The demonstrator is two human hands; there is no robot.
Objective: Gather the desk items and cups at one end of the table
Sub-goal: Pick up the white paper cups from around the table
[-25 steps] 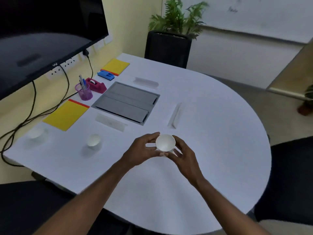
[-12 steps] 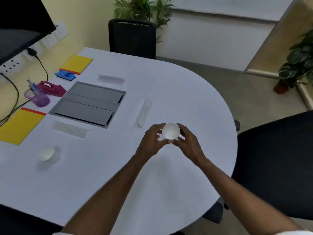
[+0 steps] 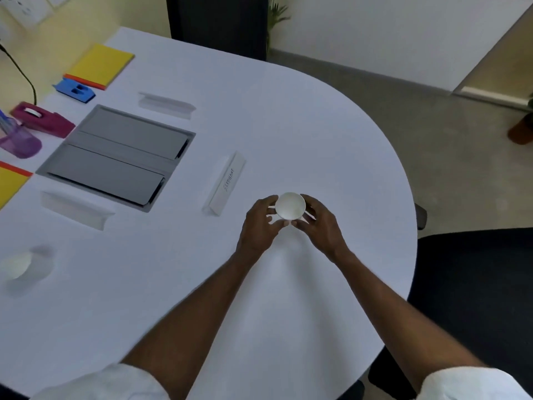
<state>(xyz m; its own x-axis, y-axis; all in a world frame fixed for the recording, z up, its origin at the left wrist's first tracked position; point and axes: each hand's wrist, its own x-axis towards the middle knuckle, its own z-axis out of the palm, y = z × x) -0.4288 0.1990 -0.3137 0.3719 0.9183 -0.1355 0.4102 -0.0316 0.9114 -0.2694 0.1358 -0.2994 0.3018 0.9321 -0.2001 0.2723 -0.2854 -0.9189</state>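
While stretched out over the bench (image 3: pixel 317 125), gripped a small white cup (image 3: pixel 290 205) between the left hand (image 3: pixel 259 223) and the right hand (image 3: pixel 320 226), with fingers of both curled round its sides and its mouth facing up. Held it over the right part of the bench, toward the rounded end; could not tell whether lifted clear or resting on the top. Saw, just left of the hands, a white folded name card (image 3: pixel 225 183) lying at a slant. Found farther left a grey hatch panel (image 3: pixel 118 155) set into the top, with a far card (image 3: pixel 165 104) beyond it and a near card (image 3: pixel 76 209) on its near side. Noted along the far left a magenta tape dispenser (image 3: pixel 43 119), a purple pen pot (image 3: pixel 18 142), a blue desk piece (image 3: pixel 75 90), a far yellow pad (image 3: pixel 101 64) and a near yellow pad (image 3: pixel 8 183) cut by the left edge. Made out a second cup (image 3: pixel 16 265), blurred, at the near left, well apart from the held one. Saw a dark chair (image 3: pixel 476 284) at the right.
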